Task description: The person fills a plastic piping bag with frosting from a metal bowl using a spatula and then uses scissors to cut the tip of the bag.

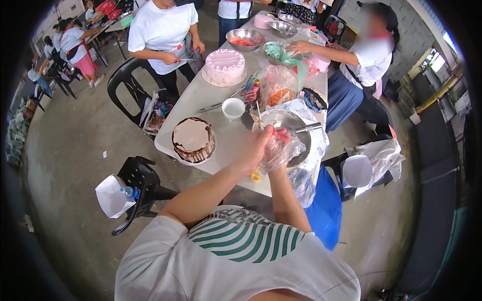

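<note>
My left hand [258, 149] is closed on a crumpled clear plastic bag [282, 153], its thumb up against the plastic. My right hand [279, 159] is wrapped in the same bag, and the plastic partly covers its fingers. Both hands are together over the near left side of a steel bowl [304, 157]. A metal utensil [306, 128] lies across the bowl's rim. To the left stands a round cake [193, 140] with a pale top and brown drips down its side. A small white bowl [233, 108] sits beyond my hands.
A pink cake [224, 66] stands farther back on the white table [168, 131]. Yellow scissors [255, 177] lie near its front edge. A person [369, 60] at the right handles a green-smeared plastic bag [281, 51]. Another person [163, 37] stands at the left. Black chairs [136, 185] flank me.
</note>
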The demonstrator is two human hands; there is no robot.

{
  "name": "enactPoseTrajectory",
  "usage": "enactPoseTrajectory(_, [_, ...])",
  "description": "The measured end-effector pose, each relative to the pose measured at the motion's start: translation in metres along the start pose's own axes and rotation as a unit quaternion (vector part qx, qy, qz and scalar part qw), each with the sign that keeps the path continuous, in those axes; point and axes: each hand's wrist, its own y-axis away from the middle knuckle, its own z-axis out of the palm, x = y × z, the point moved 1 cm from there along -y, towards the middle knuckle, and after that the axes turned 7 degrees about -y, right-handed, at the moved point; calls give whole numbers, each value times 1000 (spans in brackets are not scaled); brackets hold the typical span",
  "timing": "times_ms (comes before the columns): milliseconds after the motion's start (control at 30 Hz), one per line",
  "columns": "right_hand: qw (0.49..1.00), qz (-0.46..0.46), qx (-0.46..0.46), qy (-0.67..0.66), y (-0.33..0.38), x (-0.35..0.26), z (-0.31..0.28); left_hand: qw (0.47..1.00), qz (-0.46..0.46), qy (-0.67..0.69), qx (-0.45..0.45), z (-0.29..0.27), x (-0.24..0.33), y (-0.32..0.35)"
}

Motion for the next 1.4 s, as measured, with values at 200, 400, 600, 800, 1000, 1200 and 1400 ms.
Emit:
enactPoseTrajectory(200, [859, -283, -129, 407, 2, -6, -14, 983, 110, -79, 121, 14, 16, 3])
enactPoseTrajectory(400, [965, 132, -20, -226, 22, -16, 33, 995, 78, -67, -5, -4, 15, 2])
enactPoseTrajectory(600, [971, 77, -36, -224, 16, -10, 11, 996, 53, -65, -17, 5, 18, 2])
enactPoseTrajectory(800, [910, -281, -10, 306, 20, 2, 12, 997, 32, -48, -60, 0, 13, 3])
enactPoseTrajectory(1000, [993, -59, 33, -102, 25, -17, 20, 938, 49, -342, 11, -18, -5, -4])
enactPoseTrajectory(1200, [908, -208, 38, 363, 46, -34, 37, 958, -66, -280, -11, -30, 20, 6])
enactPoseTrajectory(1400, [873, -189, -65, 446, 46, -55, 23, 983, -99, -152, -20, -9, 9, 10])
